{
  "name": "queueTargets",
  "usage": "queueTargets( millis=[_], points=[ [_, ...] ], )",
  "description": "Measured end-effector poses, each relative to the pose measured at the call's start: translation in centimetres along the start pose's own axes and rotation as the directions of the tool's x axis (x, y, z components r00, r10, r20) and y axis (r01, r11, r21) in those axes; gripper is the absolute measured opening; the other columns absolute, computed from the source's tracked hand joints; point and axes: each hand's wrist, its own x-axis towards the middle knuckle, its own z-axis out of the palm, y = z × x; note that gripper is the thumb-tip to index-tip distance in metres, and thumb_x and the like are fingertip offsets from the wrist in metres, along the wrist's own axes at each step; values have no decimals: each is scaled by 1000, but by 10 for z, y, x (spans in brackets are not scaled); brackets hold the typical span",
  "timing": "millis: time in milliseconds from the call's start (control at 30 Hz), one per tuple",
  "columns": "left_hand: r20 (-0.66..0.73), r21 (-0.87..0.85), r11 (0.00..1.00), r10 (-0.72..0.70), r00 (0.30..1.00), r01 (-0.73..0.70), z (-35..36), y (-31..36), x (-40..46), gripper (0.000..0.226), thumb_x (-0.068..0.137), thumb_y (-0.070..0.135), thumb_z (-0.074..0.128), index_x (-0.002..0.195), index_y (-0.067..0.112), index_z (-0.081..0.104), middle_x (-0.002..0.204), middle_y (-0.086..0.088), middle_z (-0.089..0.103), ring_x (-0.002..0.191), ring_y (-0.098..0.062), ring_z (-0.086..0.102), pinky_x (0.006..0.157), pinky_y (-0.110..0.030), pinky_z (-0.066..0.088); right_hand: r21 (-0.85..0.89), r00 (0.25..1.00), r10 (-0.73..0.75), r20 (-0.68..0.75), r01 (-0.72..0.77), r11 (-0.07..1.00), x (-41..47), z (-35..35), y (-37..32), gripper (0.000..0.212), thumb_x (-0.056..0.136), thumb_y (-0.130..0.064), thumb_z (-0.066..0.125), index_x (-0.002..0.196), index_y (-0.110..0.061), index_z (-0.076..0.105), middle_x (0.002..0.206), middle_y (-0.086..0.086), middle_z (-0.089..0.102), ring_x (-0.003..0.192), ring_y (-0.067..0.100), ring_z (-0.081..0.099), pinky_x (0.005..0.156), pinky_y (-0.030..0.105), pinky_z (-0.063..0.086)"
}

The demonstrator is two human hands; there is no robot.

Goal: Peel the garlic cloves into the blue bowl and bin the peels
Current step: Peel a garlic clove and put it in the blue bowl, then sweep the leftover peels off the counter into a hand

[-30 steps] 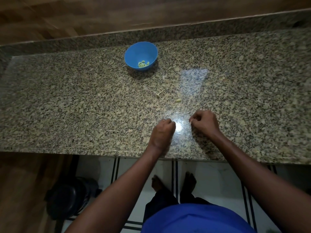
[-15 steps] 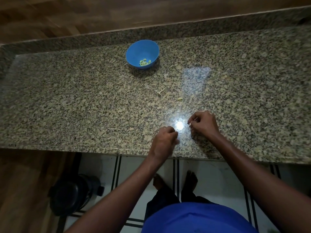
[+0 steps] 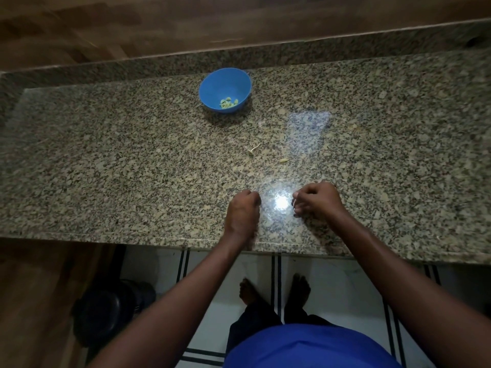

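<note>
The blue bowl (image 3: 225, 86) stands at the back of the granite counter (image 3: 106, 168), with several pale peeled garlic cloves (image 3: 228, 102) in its bottom. Two small peel scraps (image 3: 252, 150) (image 3: 283, 160) lie on the counter between the bowl and my hands. My left hand (image 3: 243, 211) rests near the front edge with its fingers curled under, and whatever is inside it is hidden. My right hand (image 3: 316, 200) sits a short gap to its right, fingertips pinched together on a tiny pale bit of peel.
A black bin (image 3: 111, 312) stands on the floor below the counter's front edge, to my left. A raised granite ledge (image 3: 292, 53) and a wooden wall run behind the bowl. My bare feet (image 3: 276, 290) are on white tiles.
My left hand has slid a little left and away from the counter's edge, widening the gap to my right hand. The right hand has stayed almost in place.
</note>
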Motion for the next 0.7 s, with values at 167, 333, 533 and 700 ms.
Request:
queueTargets(
  millis=[167,333,533,700],
  points=[
    [248,-578,683,-373,894,446,-16,13,9,9,87,3,77,95,9,77,93,-2,77,86,-15,75,75,-25,62,230,976,200,82,-214,949,7,4,-9,8,90,1,71,95,6,69,83,23,72,70,34,70,79,54,63],
    [364,-761,367,-441,820,535,-44,18,22,14,88,-6,72,101,-2,74,105,-14,75,95,-22,74,81,-28,62,514,909,300,287,-411,753,12,1,-23,24,90,4,42,96,-2,65,86,13,67,75,25,65,81,40,60],
    [314,-768,475,-307,898,430,-63,38,28,13,91,-7,68,98,1,75,103,-14,76,89,-21,77,81,-29,62,615,883,307,356,-469,634,8,6,-26,39,101,-13,35,111,9,66,103,25,73,98,36,70,93,44,57],
    [175,-423,901,-24,984,97,-57,73,33,16,94,-3,67,101,6,79,98,-7,78,78,-14,75,69,-27,64,664,869,322,376,-495,560,6,14,-30,39,105,-18,32,119,8,57,121,33,65,110,44,67,99,53,54]
  ],
)
